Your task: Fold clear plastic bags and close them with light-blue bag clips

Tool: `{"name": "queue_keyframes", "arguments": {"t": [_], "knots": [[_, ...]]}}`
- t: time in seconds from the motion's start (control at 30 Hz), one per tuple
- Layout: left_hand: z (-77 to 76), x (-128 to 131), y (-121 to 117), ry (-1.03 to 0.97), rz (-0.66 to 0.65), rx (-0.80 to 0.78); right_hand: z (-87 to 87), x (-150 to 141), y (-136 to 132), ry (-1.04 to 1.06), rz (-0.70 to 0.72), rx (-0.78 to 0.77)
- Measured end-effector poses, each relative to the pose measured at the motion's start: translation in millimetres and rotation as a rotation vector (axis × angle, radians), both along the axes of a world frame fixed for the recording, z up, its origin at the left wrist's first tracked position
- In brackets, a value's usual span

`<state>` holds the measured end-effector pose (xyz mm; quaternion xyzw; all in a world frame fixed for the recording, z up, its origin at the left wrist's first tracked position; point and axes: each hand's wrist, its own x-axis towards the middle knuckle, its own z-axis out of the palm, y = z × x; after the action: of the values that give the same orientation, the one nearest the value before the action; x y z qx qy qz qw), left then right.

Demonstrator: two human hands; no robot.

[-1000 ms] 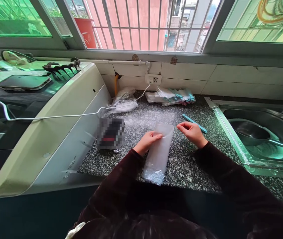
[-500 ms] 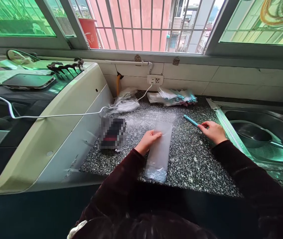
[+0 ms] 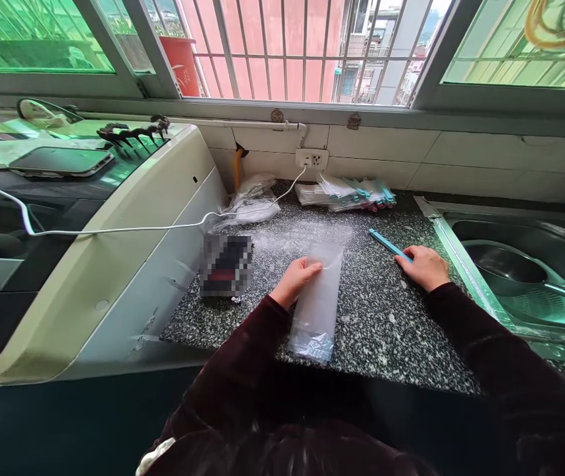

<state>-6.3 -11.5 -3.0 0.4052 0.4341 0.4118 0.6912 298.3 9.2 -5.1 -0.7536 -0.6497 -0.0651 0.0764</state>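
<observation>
A long clear plastic bag (image 3: 318, 304) lies on the speckled granite counter (image 3: 372, 311), its near end over the counter's front edge. My left hand (image 3: 296, 279) pinches the bag's upper left edge, fingers closed on it. My right hand (image 3: 424, 265) rests on the counter to the right, fingertips closed on the near end of a thin teal stick (image 3: 388, 243).
A stack of packed bags with teal sticks (image 3: 347, 192) lies by the wall socket (image 3: 311, 158). Crumpled plastic (image 3: 250, 201) and a blurred dark object (image 3: 226, 264) sit left. A washing machine (image 3: 88, 231) with a phone (image 3: 61, 160) stands left; a steel sink (image 3: 521, 271) right.
My right hand left the bag's top and moved right to the teal stick, taking hold of its near end. The left hand stayed on the bag.
</observation>
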Motion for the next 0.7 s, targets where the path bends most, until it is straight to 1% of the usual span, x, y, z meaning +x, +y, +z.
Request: {"name": "queue_keyframes", "arguments": {"t": [0.13,0.23,0.37,0.53,0.7], "knots": [[1.4,0.0,0.1,0.009,-0.021,-0.014,0.1,-6.9,3.5,0.0,0.017,-0.004],[1.7,0.3,0.8,0.016,-0.018,-0.034,0.7,-14.9,5.0,0.017,0.047,0.025],[2.6,0.0,2.2,0.025,-0.003,-0.071,2.2,-27.0,4.4,0.043,0.14,0.108],[3.4,0.0,3.7,0.047,0.018,-0.096,6.4,-43.3,0.6,0.106,0.23,0.169],[2.3,0.2,4.8,0.054,-0.001,-0.099,10.8,-60.9,-5.1,0.15,0.372,0.248]]}}
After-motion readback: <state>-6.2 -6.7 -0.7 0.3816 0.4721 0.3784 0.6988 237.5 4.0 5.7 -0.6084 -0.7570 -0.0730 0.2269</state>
